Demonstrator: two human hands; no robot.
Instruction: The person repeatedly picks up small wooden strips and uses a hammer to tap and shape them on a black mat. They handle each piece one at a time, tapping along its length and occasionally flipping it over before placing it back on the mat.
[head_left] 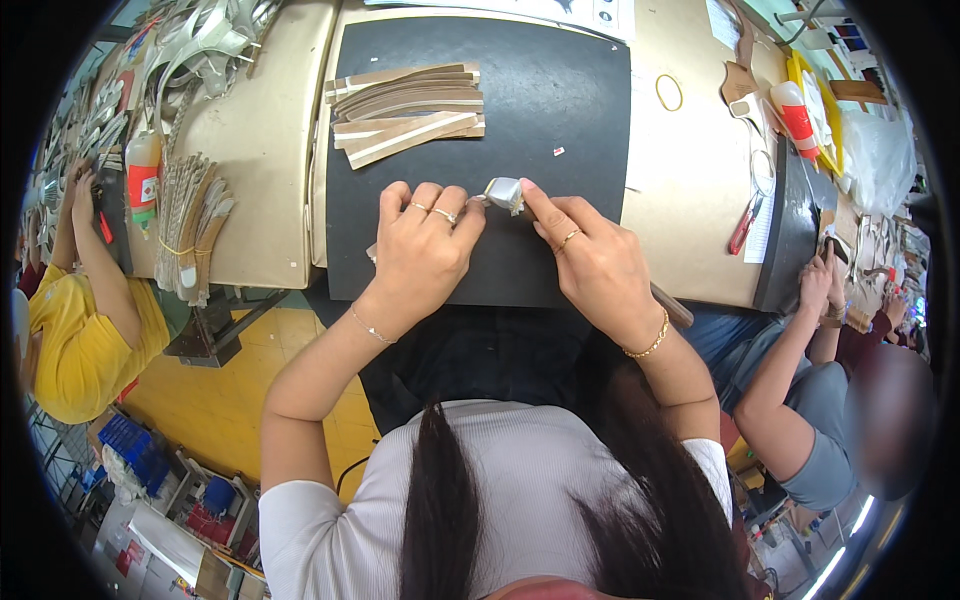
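Over the black mat point(560, 110), a small, shiny silver-grey piece with a ragged, pale lower edge point(505, 193) sits between my two hands. My right hand point(597, 255) pinches its right side, with the index finger along its upper edge. My left hand point(420, 240) is closed, thumb and index fingertip meeting at the piece's left end. What the piece is exactly, I cannot make out. A stack of brown strips with pale bands point(410, 110) lies on the mat beyond my left hand. Something pale shows partly beside my left wrist.
To the left, a bundle of strips point(190, 240) stands near a red-labelled bottle point(142, 180). On the right lie a yellow rubber band point(669, 92), red-handled scissors point(742, 228) and another red-labelled bottle point(795, 120). Co-workers sit at both sides, one in a yellow shirt point(90, 340).
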